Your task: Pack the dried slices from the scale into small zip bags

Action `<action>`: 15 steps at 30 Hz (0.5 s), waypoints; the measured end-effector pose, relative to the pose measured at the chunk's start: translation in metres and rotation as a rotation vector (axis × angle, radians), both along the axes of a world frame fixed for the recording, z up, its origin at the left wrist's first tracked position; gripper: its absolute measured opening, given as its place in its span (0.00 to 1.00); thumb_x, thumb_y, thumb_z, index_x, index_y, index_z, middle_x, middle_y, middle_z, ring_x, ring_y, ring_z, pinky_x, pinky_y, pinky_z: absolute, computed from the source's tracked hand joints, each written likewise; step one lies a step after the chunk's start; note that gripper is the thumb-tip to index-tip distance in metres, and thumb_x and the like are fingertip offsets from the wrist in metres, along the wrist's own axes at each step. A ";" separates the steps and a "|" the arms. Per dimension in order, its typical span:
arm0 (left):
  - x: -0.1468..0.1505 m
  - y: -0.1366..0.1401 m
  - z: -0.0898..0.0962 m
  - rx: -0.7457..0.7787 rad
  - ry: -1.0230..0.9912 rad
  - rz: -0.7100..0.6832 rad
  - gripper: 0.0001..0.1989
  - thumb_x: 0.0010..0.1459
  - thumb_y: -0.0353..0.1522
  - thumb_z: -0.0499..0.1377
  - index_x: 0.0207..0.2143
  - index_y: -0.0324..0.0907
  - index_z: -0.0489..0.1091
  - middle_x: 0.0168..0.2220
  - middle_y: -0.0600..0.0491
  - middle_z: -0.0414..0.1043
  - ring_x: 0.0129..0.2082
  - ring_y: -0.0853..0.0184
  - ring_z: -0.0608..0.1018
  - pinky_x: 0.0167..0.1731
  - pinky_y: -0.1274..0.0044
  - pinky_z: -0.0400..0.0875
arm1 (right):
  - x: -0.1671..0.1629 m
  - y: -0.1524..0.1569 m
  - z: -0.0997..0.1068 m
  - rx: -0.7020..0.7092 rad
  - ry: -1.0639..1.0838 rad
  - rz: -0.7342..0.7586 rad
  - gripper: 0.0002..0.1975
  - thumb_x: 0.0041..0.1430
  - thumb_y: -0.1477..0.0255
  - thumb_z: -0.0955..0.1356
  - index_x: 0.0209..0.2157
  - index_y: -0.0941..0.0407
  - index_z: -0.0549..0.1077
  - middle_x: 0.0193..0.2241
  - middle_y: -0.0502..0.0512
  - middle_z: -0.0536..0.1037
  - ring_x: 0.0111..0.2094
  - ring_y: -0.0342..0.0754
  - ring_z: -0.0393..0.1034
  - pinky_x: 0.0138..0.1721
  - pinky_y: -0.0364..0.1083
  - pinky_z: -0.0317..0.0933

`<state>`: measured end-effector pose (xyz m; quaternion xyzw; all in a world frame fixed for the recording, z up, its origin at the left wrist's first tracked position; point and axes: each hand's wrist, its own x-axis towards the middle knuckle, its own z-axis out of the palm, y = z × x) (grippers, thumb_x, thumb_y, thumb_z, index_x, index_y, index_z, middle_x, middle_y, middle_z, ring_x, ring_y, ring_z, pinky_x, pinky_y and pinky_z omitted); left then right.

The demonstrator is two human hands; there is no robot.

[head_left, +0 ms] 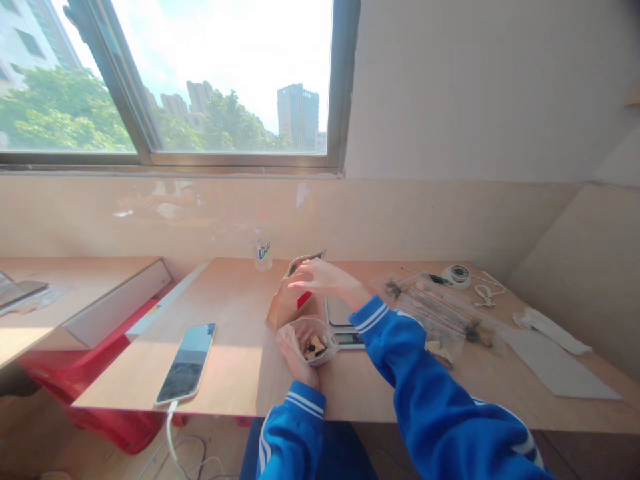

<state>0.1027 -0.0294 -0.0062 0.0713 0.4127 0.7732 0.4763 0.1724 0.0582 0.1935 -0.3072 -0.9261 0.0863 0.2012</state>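
My left hand [299, 363] holds a small clear plastic bag [309, 339] with brownish pieces inside, just above the near part of the wooden desk [235, 360]. Reaching across it to the left, my right hand [320, 278] grips the top of a brown paper pouch [290, 293] with a red patch, which stands upright on the desk. A small digital scale [341, 319] lies right of the pouch, under my right forearm. Both arms wear blue sleeves with white cuff stripes.
A phone [187, 362] on a white cable lies near the desk's front left edge. A small water bottle [261, 252] stands by the wall. Several clear zip bags [440, 310], a round tape roll [457, 275], white cable and white sheets [550, 363] fill the right side. A red box [125, 320] sits left.
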 end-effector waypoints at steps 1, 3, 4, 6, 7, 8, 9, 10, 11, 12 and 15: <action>0.000 0.000 0.000 0.002 0.003 0.004 0.29 0.63 0.51 0.40 0.54 0.45 0.65 0.44 0.45 0.75 0.37 0.63 0.80 0.36 0.70 0.75 | 0.001 0.001 0.000 0.006 -0.009 0.010 0.13 0.61 0.63 0.67 0.31 0.58 0.76 0.34 0.56 0.76 0.37 0.46 0.69 0.38 0.42 0.57; 0.000 0.001 -0.001 0.003 -0.002 0.008 0.29 0.63 0.51 0.42 0.54 0.44 0.65 0.44 0.45 0.75 0.37 0.62 0.80 0.39 0.69 0.74 | 0.005 0.003 0.002 0.023 -0.053 0.002 0.07 0.61 0.72 0.67 0.33 0.57 0.77 0.37 0.56 0.77 0.38 0.45 0.69 0.38 0.42 0.57; 0.000 0.001 -0.001 0.000 -0.008 0.007 0.29 0.63 0.50 0.42 0.54 0.43 0.65 0.43 0.45 0.75 0.37 0.62 0.80 0.41 0.68 0.74 | 0.007 0.004 0.004 0.037 -0.083 -0.011 0.07 0.60 0.75 0.66 0.33 0.57 0.77 0.37 0.56 0.77 0.38 0.46 0.69 0.38 0.42 0.57; 0.000 0.002 0.000 -0.013 -0.019 0.003 0.28 0.63 0.49 0.42 0.54 0.42 0.66 0.42 0.45 0.76 0.37 0.62 0.80 0.42 0.68 0.73 | 0.011 0.004 0.008 0.064 -0.134 -0.054 0.09 0.59 0.78 0.65 0.31 0.57 0.78 0.36 0.57 0.77 0.39 0.48 0.68 0.37 0.43 0.57; 0.000 0.001 0.002 -0.017 -0.023 0.006 0.28 0.63 0.49 0.42 0.53 0.42 0.66 0.42 0.45 0.76 0.37 0.62 0.80 0.42 0.67 0.73 | 0.013 0.003 0.010 0.073 -0.151 -0.076 0.09 0.59 0.78 0.65 0.30 0.57 0.78 0.35 0.58 0.77 0.39 0.49 0.68 0.37 0.43 0.57; 0.000 0.001 0.004 -0.021 -0.028 0.013 0.28 0.63 0.49 0.42 0.52 0.43 0.67 0.42 0.45 0.76 0.37 0.61 0.79 0.42 0.67 0.73 | 0.015 0.002 0.012 0.079 -0.163 -0.091 0.09 0.59 0.78 0.66 0.29 0.58 0.78 0.35 0.59 0.77 0.39 0.50 0.68 0.36 0.44 0.57; 0.000 0.001 0.006 -0.029 -0.039 0.020 0.27 0.63 0.49 0.41 0.52 0.43 0.67 0.42 0.45 0.76 0.37 0.61 0.79 0.41 0.67 0.73 | 0.015 0.001 0.012 0.083 -0.172 -0.099 0.09 0.59 0.78 0.66 0.28 0.58 0.77 0.34 0.60 0.77 0.40 0.51 0.68 0.37 0.44 0.58; 0.000 0.000 0.008 -0.039 -0.053 0.032 0.27 0.63 0.48 0.41 0.51 0.43 0.67 0.41 0.46 0.76 0.38 0.61 0.79 0.41 0.67 0.73 | 0.015 -0.001 0.012 0.086 -0.178 -0.101 0.09 0.60 0.77 0.66 0.28 0.58 0.77 0.34 0.60 0.77 0.40 0.51 0.67 0.37 0.45 0.58; 0.000 -0.001 0.011 -0.048 -0.067 0.042 0.26 0.63 0.48 0.41 0.50 0.44 0.67 0.41 0.46 0.76 0.38 0.61 0.79 0.42 0.66 0.73 | 0.014 -0.003 0.012 0.089 -0.175 -0.099 0.09 0.60 0.77 0.66 0.28 0.59 0.77 0.34 0.60 0.77 0.40 0.52 0.67 0.38 0.45 0.58; -0.001 -0.001 0.013 -0.052 -0.079 0.052 0.25 0.63 0.47 0.42 0.50 0.44 0.67 0.41 0.47 0.75 0.38 0.61 0.79 0.43 0.66 0.72 | 0.013 -0.007 0.011 0.096 -0.155 -0.100 0.08 0.60 0.76 0.66 0.30 0.59 0.76 0.35 0.60 0.77 0.40 0.52 0.67 0.40 0.46 0.58; -0.002 -0.002 0.015 -0.045 -0.104 0.069 0.24 0.61 0.47 0.44 0.50 0.43 0.67 0.42 0.47 0.75 0.39 0.61 0.79 0.46 0.65 0.70 | 0.007 -0.021 0.011 0.154 0.047 -0.132 0.05 0.60 0.75 0.66 0.38 0.59 0.73 0.40 0.60 0.75 0.45 0.52 0.66 0.47 0.49 0.57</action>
